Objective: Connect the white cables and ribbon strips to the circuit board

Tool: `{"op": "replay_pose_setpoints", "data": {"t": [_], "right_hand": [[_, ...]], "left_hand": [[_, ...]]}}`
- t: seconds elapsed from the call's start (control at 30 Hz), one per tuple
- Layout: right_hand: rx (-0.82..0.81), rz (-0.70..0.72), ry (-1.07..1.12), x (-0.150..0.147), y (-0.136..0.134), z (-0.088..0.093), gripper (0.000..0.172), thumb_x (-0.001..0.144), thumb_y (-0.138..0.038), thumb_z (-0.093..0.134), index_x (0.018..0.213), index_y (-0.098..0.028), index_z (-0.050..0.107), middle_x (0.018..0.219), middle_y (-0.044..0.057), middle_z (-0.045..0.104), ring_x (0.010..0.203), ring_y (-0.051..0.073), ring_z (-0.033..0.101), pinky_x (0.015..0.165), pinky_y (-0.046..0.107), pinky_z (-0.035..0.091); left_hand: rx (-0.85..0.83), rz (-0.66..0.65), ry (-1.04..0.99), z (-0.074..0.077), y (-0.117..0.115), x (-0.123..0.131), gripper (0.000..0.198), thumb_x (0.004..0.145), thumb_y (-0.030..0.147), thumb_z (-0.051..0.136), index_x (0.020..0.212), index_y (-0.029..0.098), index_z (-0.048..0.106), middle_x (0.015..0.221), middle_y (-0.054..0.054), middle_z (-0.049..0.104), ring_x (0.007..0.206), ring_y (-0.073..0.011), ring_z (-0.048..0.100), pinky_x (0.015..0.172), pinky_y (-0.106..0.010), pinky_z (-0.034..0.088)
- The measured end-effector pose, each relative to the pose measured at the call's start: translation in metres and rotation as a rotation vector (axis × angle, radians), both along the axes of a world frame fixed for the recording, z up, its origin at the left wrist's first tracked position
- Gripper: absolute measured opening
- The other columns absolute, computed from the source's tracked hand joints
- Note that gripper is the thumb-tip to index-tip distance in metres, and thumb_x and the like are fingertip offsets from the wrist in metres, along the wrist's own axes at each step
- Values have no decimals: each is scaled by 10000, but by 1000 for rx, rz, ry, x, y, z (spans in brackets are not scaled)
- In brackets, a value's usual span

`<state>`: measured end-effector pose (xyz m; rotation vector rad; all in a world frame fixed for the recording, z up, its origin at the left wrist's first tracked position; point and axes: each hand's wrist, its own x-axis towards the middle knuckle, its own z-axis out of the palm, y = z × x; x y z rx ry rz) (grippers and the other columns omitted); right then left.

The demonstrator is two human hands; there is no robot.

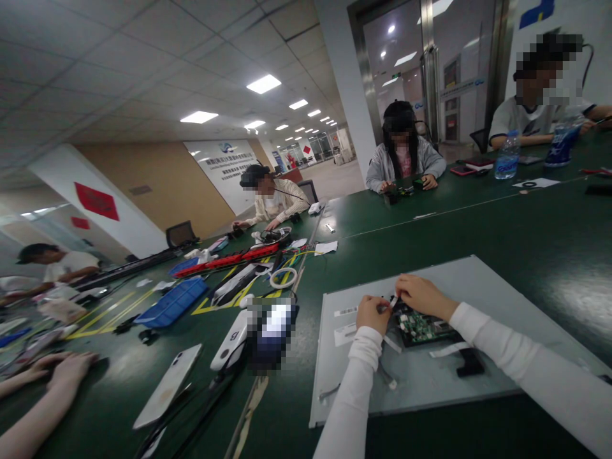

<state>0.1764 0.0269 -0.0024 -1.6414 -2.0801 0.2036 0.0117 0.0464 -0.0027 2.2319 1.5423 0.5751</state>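
Both hands meet at the far left corner of a green circuit board (425,324) with a black edge. My left hand (374,313) is closed, its fingertips pinched beside that corner; what they hold is too small to tell. Closed from the other side, my right hand (424,294) reaches over the board's far edge, fingertips at a small pale strip (394,301) between the hands. The board lies on a flat grey panel (354,376). A white flat cable (449,349) and a black piece (470,363) are to its right; a grey cable with a connector (386,377) lies nearer me.
Left of the panel are a pixelated device (272,335), a white handheld device (232,338) with black cables and a white phone (168,386). Beyond them are a blue tray (173,303) and a white ring (283,278). Another person's hands (64,370) rest at far left; several people sit around the table.
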Motion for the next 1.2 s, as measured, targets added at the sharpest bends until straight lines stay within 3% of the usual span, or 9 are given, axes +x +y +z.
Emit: {"op": "replay_pose_setpoints", "data": {"t": [0.5,1.2], "right_hand": [[-16,3,3,0,0,0,193,754,-119,432,813,-179,606,871,29,539,862,121,479,758,207,318],[-5,15,5,1,0,-2,207,755,-119,422,810,-183,610,872,27,541,865,121,487,768,207,326]], "left_hand": [[2,33,54,3,-3,3,162,723,304,557,746,180,659,838,-44,556,850,-162,511,784,-251,379],[2,132,57,11,-9,9,144,703,304,572,747,178,629,887,-49,539,863,-159,509,778,-237,384]]}}
